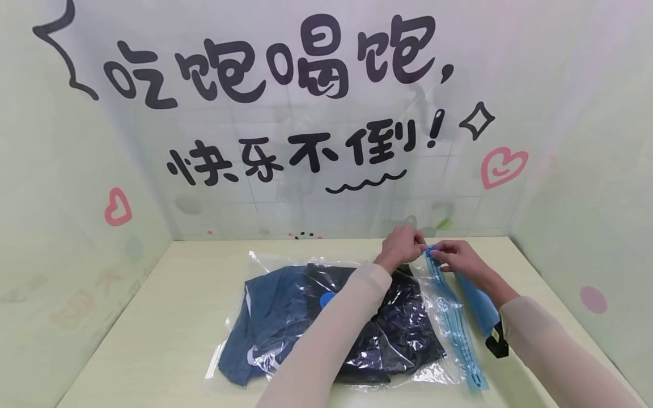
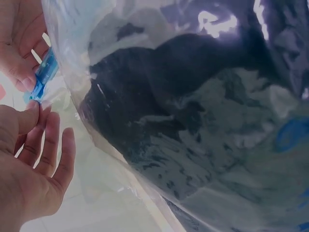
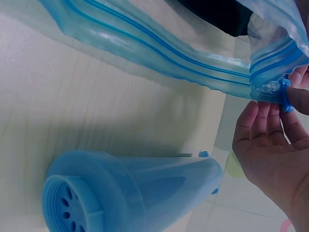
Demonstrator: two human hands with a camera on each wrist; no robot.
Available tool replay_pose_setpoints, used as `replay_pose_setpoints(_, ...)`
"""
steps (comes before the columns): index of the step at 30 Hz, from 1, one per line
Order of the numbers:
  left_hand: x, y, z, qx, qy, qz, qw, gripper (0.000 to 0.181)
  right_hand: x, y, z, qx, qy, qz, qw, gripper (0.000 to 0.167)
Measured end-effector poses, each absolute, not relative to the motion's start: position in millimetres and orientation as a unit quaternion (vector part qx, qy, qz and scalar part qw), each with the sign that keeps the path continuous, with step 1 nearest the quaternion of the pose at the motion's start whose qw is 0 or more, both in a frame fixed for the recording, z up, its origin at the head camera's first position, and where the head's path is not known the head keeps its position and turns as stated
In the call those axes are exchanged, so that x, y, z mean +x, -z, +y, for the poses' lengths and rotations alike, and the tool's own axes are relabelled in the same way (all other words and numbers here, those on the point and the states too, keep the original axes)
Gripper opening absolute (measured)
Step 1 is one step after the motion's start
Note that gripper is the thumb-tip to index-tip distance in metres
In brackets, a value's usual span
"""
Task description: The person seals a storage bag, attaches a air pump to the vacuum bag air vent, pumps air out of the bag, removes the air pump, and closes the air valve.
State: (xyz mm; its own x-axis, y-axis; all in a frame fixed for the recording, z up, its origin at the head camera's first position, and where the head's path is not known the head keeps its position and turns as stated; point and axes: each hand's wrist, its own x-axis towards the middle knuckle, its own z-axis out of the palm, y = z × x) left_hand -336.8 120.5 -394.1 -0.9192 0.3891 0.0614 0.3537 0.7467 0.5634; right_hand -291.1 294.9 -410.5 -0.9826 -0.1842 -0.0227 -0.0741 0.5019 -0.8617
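Note:
A clear bag (image 1: 420, 272) with dark and blue clothes (image 1: 278, 306) inside lies flat, its blue zip strip (image 1: 456, 323) along the right side. At the strip's far end, the right hand (image 1: 459, 258) pinches a small blue slider (image 3: 286, 95) between thumb and finger. Beside it, the left hand (image 1: 403, 245) pinches the bag's corner, thumb against finger, in the left wrist view (image 2: 36, 164). Both hands' fingertips are close together there. In the right wrist view the strip (image 3: 159, 53) curves up to the right hand (image 3: 275, 140).
A blue pump cylinder (image 1: 476, 303) with a black part (image 1: 496, 343) lies right of the bag, under the right forearm. A round blue valve (image 1: 327, 298) shows on the bag. Printed walls stand behind and on both sides of the pale table (image 1: 168, 317).

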Motion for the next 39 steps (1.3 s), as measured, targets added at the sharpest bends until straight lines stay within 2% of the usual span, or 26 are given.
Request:
replay_pose_setpoints(10,-335.4,389.2,119.4,0.203,-0.295,0.934,0.006,0.011,-290.0,410.3,299.0,-0.086,0.505,0.856,0.062,0.025)
replay_pose_setpoints(39,-337.2,392.3,119.8,0.208,-0.305,0.929,0.019,0.012,-276.0,410.0,312.3,-0.112,0.499,0.847,0.146,0.016)
